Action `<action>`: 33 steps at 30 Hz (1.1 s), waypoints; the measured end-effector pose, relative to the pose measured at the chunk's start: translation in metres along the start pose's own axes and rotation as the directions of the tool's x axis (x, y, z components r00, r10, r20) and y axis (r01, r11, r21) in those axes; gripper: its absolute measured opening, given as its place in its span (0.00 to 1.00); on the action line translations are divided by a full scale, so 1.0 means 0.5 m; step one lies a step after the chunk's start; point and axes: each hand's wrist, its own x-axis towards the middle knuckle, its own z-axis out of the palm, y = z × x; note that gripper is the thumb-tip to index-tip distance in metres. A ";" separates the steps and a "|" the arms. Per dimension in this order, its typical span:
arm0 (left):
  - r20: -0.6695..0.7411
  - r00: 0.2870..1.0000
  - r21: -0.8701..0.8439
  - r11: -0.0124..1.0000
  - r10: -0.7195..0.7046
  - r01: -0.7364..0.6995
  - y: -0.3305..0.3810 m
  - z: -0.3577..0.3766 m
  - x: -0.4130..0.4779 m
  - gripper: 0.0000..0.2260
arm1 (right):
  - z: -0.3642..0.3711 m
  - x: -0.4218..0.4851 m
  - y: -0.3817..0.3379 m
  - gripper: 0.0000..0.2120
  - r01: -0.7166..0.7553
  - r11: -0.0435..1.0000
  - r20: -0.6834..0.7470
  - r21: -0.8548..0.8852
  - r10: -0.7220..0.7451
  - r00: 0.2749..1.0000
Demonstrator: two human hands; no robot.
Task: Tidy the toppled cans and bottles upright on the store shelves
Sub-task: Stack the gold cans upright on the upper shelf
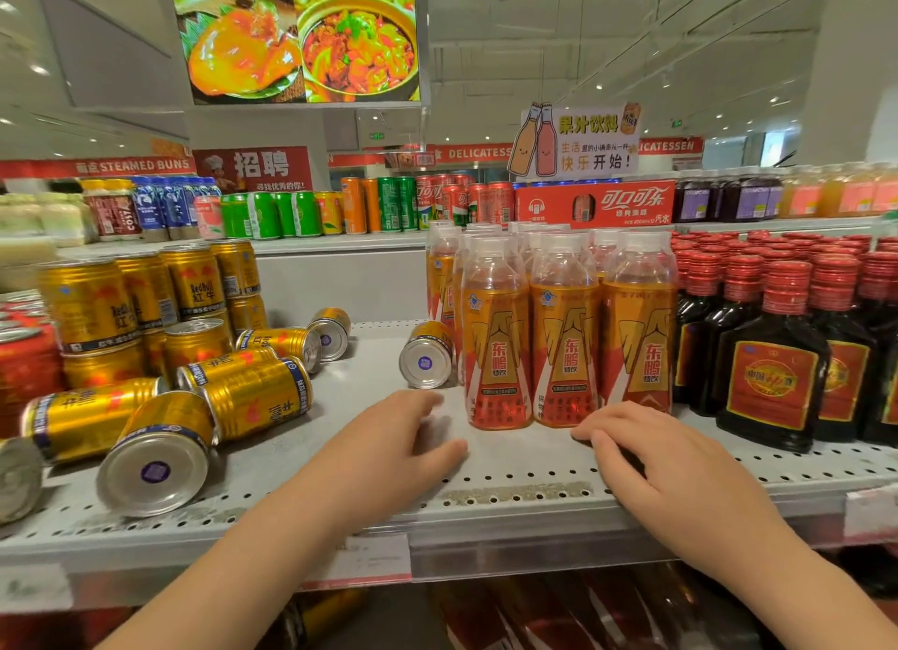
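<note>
Head cam: both hands empty, fingers loosely spread, left hand [413, 435] and right hand [646, 450] resting on the grey shelf [510, 498]. Toppled gold cans [252, 396] lie at the left, one more [427, 355] beside upright orange bottles [563, 338].

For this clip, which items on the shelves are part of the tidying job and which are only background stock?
Job items:
toppled gold cans
lone toppled can
left hand
right hand
shelf

Background stock:
upright gold cans
orange bottles
dark red-capped bottles
back-row soda cans
</note>
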 end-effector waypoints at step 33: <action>-0.162 0.962 0.413 0.901 0.220 -0.137 -0.144 -0.265 -0.069 0.15 | 0.168 0.261 -0.297 0.27 0.083 0.996 0.118 0.026 -0.086 0.989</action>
